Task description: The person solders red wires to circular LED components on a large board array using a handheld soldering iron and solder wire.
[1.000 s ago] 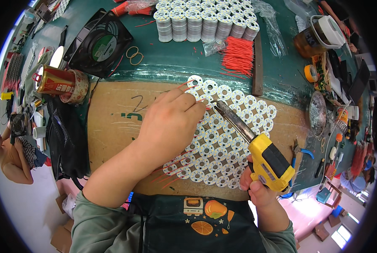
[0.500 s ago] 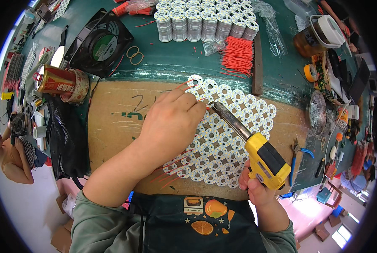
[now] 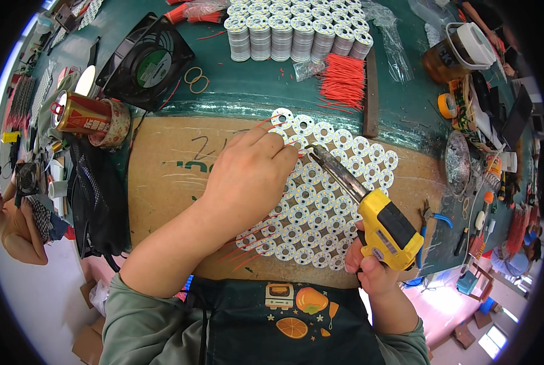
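A panel of round white LED boards (image 3: 306,194) with centre holes lies on a brown cardboard sheet (image 3: 162,182). My left hand (image 3: 247,167) is over the panel's upper left part, fingers pinched on a thin red wire (image 3: 300,156) whose end shows at the fingertips. In my right hand (image 3: 372,271) is a yellow and black soldering gun (image 3: 390,230), gripped by its handle. Its dark tip points up and left, close to a board beside my left fingertips; whether it touches is too small to tell. Red wires stick out from boards at the panel's lower left.
Behind stand stacked round boards (image 3: 275,39), a red wire bundle (image 3: 343,79) and a dark bar (image 3: 371,97). Left are a black fan (image 3: 144,64) and a drink can (image 3: 80,114). Right are blue-handled pliers (image 3: 427,228), a metal dish (image 3: 457,161) and a jug (image 3: 454,55).
The soldering gun's body has shifted slightly right, and its tip has drawn a little away from my left fingertips. My left hand has hardly moved.
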The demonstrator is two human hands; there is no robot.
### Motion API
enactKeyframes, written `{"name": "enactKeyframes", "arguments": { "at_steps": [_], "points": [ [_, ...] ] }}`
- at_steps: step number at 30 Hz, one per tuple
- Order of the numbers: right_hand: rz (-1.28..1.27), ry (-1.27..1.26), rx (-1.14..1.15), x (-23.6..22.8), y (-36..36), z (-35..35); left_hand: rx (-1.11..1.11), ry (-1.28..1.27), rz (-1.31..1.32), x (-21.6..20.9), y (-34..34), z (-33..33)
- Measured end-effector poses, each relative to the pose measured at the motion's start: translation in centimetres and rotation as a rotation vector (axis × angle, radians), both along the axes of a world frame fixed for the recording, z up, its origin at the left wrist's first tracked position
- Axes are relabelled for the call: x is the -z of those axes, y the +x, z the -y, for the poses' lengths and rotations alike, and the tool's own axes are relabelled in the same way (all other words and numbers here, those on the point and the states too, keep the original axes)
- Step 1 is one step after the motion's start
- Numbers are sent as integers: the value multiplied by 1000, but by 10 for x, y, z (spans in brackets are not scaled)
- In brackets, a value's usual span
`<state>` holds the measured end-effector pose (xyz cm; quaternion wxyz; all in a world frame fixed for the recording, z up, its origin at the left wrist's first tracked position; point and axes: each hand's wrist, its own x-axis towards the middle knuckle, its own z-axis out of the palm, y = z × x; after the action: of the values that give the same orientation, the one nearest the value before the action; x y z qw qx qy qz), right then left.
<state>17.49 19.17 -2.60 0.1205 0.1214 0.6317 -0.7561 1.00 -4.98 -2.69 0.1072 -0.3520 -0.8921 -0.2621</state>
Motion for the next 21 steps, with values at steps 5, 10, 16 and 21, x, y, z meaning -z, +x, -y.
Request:
{"name": "enactKeyframes", "arguments": {
  "at_steps": [5, 10, 16, 21],
  "points": [
    [31, -89, 61, -7, 2, 9, 0, -17, 8, -3, 3, 1],
    [53, -96, 2, -2, 24, 7, -1, -90, 108, -14, 10, 4],
    [83, -210, 1, -9, 28, 8, -47, -66, 143, -24, 1, 4],
    [-10, -109, 57, -13, -3, 4, -93, -30, 114, -9, -15, -1]
  ]
}}
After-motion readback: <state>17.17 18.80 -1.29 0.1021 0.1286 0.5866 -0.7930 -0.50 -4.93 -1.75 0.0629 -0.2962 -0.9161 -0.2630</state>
